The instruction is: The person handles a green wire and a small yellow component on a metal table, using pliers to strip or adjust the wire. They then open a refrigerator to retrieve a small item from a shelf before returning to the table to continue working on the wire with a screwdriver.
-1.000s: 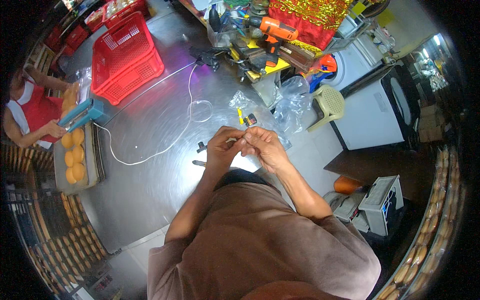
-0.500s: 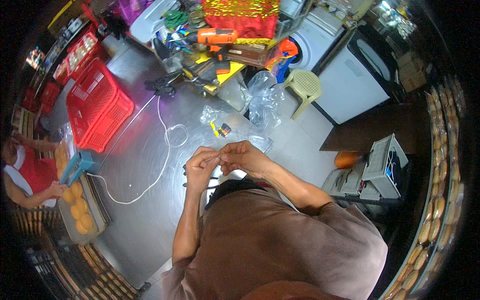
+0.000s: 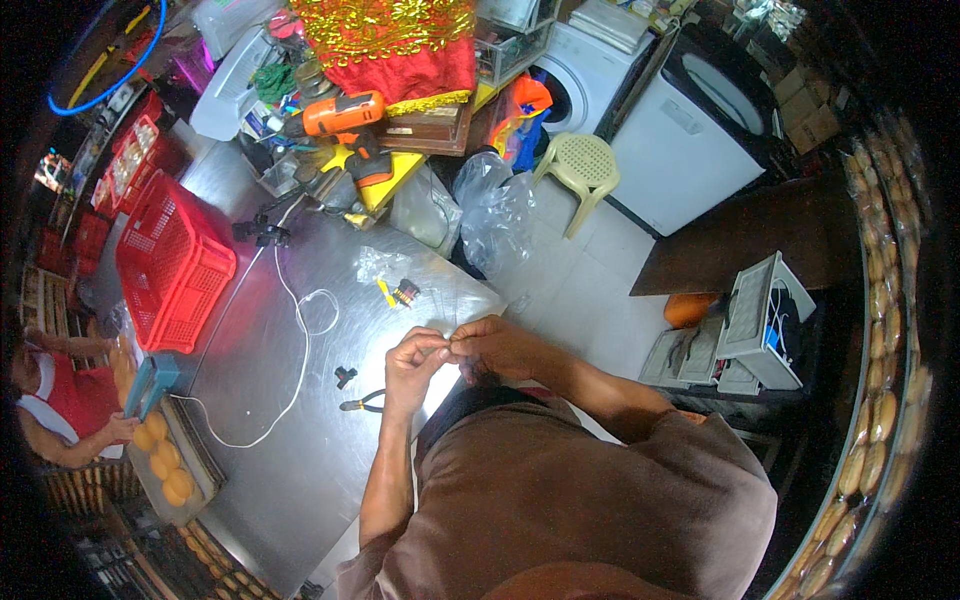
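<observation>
My left hand [image 3: 415,362] and my right hand [image 3: 487,347] meet just over the near edge of the steel table [image 3: 280,500]. The fingertips of both are pinched together around something too small to make out. Beside my left hand lie pliers [image 3: 362,404] with dark handles, partly hidden by the wrist. A small black part [image 3: 345,377] rests a little farther left. Beyond my hands sits a small black and yellow piece [image 3: 404,292], next to a crumpled clear plastic bag [image 3: 383,264].
A white cable [image 3: 300,380] loops across the table. Farther off are an orange drill [image 3: 343,113] and a red crate [image 3: 180,270]. At the left a person [image 3: 75,395] in red stands by a tray of round buns [image 3: 160,450]. A plastic stool [image 3: 580,165] stands on the floor.
My view has shifted, so the table's things appear displaced. The pliers and the small black part, mostly hidden behind my left arm before, now show. My hands stay pinched together.
</observation>
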Motion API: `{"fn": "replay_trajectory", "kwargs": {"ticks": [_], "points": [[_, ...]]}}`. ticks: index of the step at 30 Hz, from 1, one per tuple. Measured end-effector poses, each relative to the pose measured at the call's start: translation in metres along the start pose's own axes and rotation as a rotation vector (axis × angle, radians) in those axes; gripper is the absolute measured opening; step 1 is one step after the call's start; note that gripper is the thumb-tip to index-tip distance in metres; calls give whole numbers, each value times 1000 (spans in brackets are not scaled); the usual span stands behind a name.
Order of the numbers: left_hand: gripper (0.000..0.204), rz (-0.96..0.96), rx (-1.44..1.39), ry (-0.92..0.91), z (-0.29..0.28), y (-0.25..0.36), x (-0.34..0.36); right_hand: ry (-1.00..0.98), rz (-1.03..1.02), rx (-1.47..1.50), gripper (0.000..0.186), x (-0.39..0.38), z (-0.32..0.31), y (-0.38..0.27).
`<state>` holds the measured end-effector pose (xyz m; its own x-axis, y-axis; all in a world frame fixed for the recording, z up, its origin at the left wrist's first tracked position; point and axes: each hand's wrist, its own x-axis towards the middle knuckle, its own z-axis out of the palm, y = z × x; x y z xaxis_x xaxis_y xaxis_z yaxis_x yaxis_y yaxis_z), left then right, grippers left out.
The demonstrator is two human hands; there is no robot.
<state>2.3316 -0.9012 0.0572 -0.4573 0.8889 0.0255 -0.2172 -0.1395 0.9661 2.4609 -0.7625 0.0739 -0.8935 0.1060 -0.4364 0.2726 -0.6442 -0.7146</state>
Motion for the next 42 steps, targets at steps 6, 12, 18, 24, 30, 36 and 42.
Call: {"fn": "replay_trajectory", "kwargs": {"ticks": [6,12,18,24,30,36,42], "points": [[8,33,88,-3,13,-12,10,43,36,-94,22,5,-27,13],[8,4,152,-9,18,-14,30,67,43,109,23,-1,-33,-8],[9,57,121,126,37,-18,54,-169,22,146,16,23,-73,-26],[18,70,-2,374,57,-60,44,-356,26,-409,17,51,-103,-51],[18,179,-13,782,121,-75,-21,-617,407,-517,13,55,-83,-43],[22,226,158,1411,178,-94,-153,-1153,600,-806,15,29,18,39],[24,236,165,2530,253,-160,-285,-1751,474,-717,18,-75,149,141]]}}
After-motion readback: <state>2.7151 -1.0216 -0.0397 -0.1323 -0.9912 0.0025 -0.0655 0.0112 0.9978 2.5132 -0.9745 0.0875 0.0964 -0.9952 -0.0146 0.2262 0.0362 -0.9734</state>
